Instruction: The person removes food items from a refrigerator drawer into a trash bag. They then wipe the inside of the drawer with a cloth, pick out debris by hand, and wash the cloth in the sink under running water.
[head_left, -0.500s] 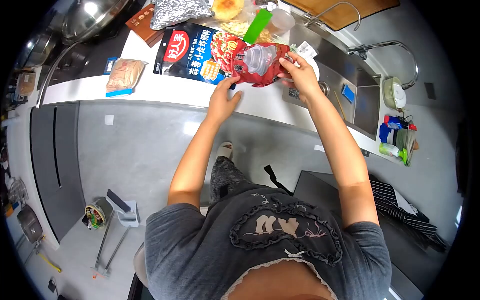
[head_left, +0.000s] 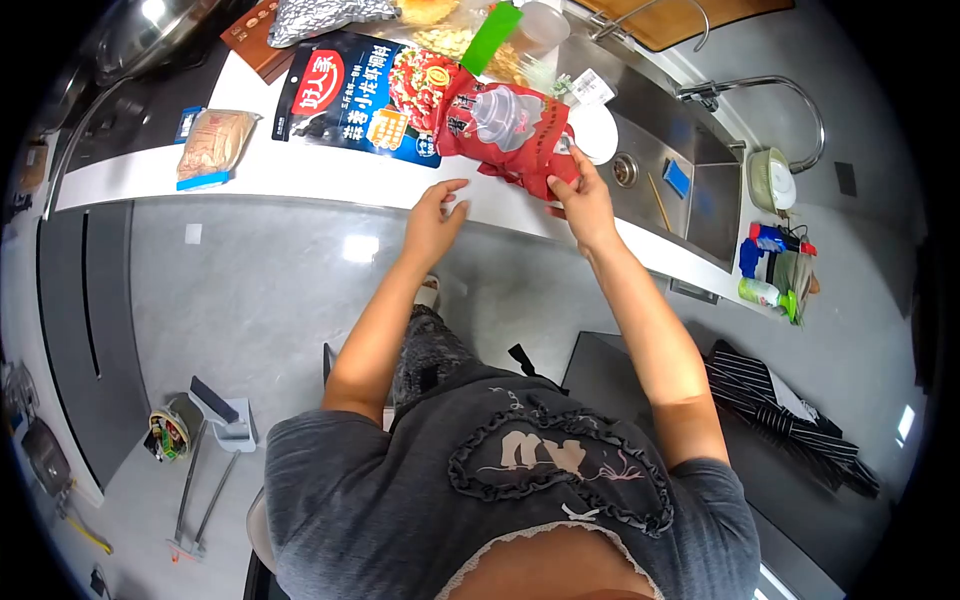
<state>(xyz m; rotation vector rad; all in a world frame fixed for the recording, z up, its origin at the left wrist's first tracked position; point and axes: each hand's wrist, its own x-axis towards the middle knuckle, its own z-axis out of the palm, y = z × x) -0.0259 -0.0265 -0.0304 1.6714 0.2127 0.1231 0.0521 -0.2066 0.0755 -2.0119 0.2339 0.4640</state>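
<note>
A red bag (head_left: 505, 125) with a clear window and printed characters lies at the counter's front edge, overlapping the right end of a large blue-black seasoning pouch (head_left: 352, 98). My right hand (head_left: 583, 203) pinches the bag's lower right corner between thumb and fingers. Just below the pouch and left of the bag, my left hand (head_left: 434, 222) hovers with its fingers curved apart, holding nothing. Farther left on the white counter sits a clear bag of brownish contents with a blue strip (head_left: 215, 148).
The sink (head_left: 655, 150) with a blue sponge (head_left: 676, 179) is at the right. Behind the pouches are a silver bag (head_left: 325, 18), a green strip (head_left: 491, 38) and a clear cup (head_left: 545, 27). A white dish (head_left: 596, 135) stands beside the red bag.
My left hand has come off the red bag and moved down. My right hand has shifted to the bag's lower corner, and the bag now slants downward to the right. The whole view has shifted slightly.
</note>
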